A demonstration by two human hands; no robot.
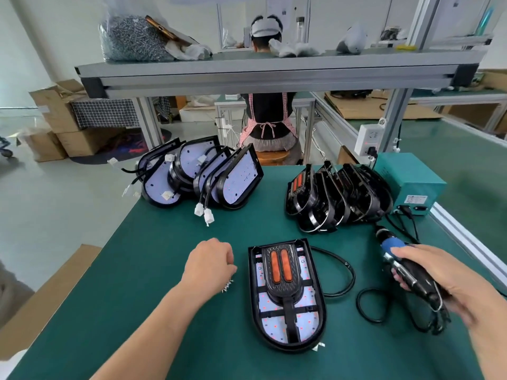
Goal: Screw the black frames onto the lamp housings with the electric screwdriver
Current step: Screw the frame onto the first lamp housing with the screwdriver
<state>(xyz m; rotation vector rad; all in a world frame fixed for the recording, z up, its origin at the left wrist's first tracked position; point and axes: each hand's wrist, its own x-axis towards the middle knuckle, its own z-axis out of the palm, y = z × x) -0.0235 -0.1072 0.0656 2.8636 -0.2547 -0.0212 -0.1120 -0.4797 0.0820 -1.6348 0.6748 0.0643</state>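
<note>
A lamp housing (315,322) lies flat on the green mat in front of me, with a black frame (282,281) carrying two orange strips laid on it. To its left my left hand (210,266) hovers with its fingers curled round a bunch of small screws (227,285). My right hand (444,278) grips the black electric screwdriver (406,272), which lies slanted to the right of the housing, its blue-collared tip pointing away from me.
Several bare lamp housings (203,174) with white connectors lean together at the back left. A stack of black frames (337,198) stands at the back right, beside a teal power box (411,182). The screwdriver cable (370,303) loops on the mat. A person sits beyond the bench.
</note>
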